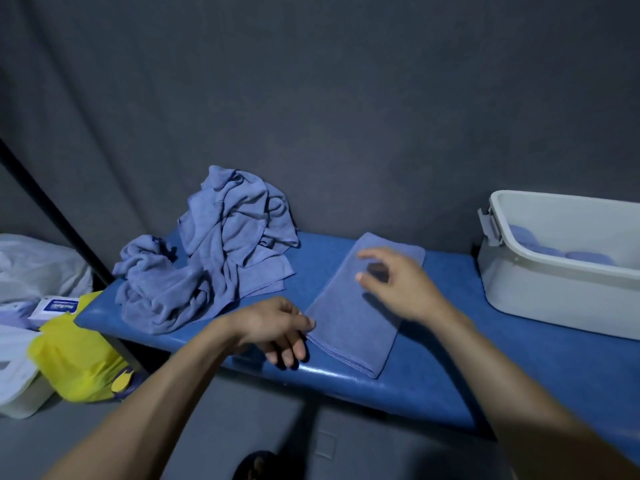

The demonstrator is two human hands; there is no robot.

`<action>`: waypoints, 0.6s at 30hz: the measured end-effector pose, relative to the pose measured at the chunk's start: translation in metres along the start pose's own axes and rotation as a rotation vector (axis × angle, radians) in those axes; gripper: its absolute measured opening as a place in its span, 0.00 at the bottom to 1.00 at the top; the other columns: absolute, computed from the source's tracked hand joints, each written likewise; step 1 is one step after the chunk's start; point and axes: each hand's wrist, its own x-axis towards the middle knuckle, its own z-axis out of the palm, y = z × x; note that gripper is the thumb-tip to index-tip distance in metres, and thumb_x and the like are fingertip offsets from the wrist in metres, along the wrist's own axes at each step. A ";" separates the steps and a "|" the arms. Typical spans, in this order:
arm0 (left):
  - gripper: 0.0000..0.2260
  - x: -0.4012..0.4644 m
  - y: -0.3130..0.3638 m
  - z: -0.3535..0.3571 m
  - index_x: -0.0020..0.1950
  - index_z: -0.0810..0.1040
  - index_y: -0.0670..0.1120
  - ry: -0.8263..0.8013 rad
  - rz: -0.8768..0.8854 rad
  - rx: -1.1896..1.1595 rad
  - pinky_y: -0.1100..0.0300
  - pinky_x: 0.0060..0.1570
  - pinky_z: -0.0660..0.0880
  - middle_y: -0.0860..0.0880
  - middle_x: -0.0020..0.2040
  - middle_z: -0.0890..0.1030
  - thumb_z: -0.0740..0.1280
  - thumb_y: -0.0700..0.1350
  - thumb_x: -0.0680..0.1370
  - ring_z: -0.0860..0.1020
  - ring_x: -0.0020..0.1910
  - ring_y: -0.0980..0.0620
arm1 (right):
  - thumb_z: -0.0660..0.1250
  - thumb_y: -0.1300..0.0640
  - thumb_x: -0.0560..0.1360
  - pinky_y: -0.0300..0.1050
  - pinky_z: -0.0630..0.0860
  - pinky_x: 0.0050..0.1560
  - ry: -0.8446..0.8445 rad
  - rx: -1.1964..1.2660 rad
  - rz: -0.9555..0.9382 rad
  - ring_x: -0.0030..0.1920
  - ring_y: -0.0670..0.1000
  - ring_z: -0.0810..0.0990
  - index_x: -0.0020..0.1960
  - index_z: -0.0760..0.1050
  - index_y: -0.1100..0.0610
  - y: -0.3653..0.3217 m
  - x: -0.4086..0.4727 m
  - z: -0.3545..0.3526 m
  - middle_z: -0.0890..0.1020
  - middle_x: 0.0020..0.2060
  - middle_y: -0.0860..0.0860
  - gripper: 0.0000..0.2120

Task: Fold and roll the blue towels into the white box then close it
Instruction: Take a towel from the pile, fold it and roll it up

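Head view shows the folded towel [360, 303] lying flat on the blue bench [433, 386], near its middle, with its long axis running from the front edge back and to the right toward the curtain. Its near short end sits just by the front edge, and that is the end I judge the roll should start from. My left hand [277, 327] is the closer one to that end: its fingertips touch the towel's left near corner, fingers loosely curled and hanging over the front edge, gripping nothing that I can make out. My right hand [398, 282] hovers over the far half of the towel, fingers spread and relaxed, thumb and forefinger apart, holding nothing; whether it touches the cloth I cannot tell, as it is blurred. The heap of unfolded towels [214, 251] lies toward the left end of the bench, against the curtain. The white box [540, 289] stands at the right end, lid off, with rolled towels [554, 251] already inside.
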 end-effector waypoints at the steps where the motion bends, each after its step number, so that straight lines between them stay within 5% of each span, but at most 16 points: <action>1: 0.13 -0.002 0.001 0.002 0.43 0.76 0.41 -0.019 -0.014 -0.002 0.62 0.26 0.73 0.40 0.39 0.85 0.62 0.47 0.84 0.80 0.30 0.47 | 0.69 0.49 0.78 0.45 0.72 0.68 -0.101 -0.116 -0.062 0.63 0.46 0.77 0.70 0.74 0.53 -0.001 -0.011 0.003 0.77 0.67 0.48 0.22; 5: 0.12 -0.008 0.004 0.009 0.51 0.79 0.40 -0.054 -0.045 -0.032 0.62 0.27 0.73 0.39 0.43 0.85 0.59 0.45 0.83 0.80 0.30 0.48 | 0.62 0.29 0.75 0.50 0.48 0.80 -0.447 -0.486 -0.152 0.81 0.49 0.52 0.81 0.57 0.49 -0.005 -0.054 0.021 0.57 0.81 0.46 0.42; 8: 0.14 -0.010 0.006 0.011 0.53 0.80 0.38 -0.055 -0.050 -0.132 0.62 0.28 0.72 0.41 0.40 0.85 0.57 0.45 0.83 0.79 0.32 0.47 | 0.58 0.27 0.74 0.54 0.41 0.80 -0.398 -0.617 -0.179 0.82 0.49 0.42 0.83 0.45 0.49 -0.003 -0.079 0.041 0.47 0.82 0.45 0.47; 11: 0.14 -0.013 0.009 0.012 0.49 0.79 0.39 -0.058 -0.030 -0.245 0.61 0.28 0.71 0.41 0.39 0.83 0.57 0.45 0.83 0.78 0.32 0.47 | 0.58 0.38 0.78 0.53 0.52 0.80 -0.134 -0.590 -0.228 0.81 0.52 0.55 0.81 0.56 0.53 0.002 -0.097 0.054 0.59 0.80 0.48 0.36; 14: 0.13 -0.017 0.010 0.011 0.49 0.77 0.40 -0.089 -0.031 -0.324 0.61 0.28 0.71 0.42 0.38 0.83 0.57 0.46 0.83 0.78 0.33 0.48 | 0.75 0.51 0.67 0.55 0.73 0.69 0.020 -0.639 -0.294 0.69 0.55 0.76 0.72 0.72 0.58 0.011 -0.104 0.052 0.77 0.70 0.52 0.36; 18: 0.20 -0.023 0.006 0.012 0.45 0.79 0.41 -0.018 -0.024 0.015 0.62 0.27 0.72 0.43 0.33 0.82 0.57 0.55 0.85 0.77 0.27 0.49 | 0.81 0.63 0.58 0.53 0.78 0.64 0.062 -0.596 -0.427 0.61 0.54 0.82 0.64 0.80 0.59 0.028 -0.108 0.039 0.83 0.62 0.53 0.34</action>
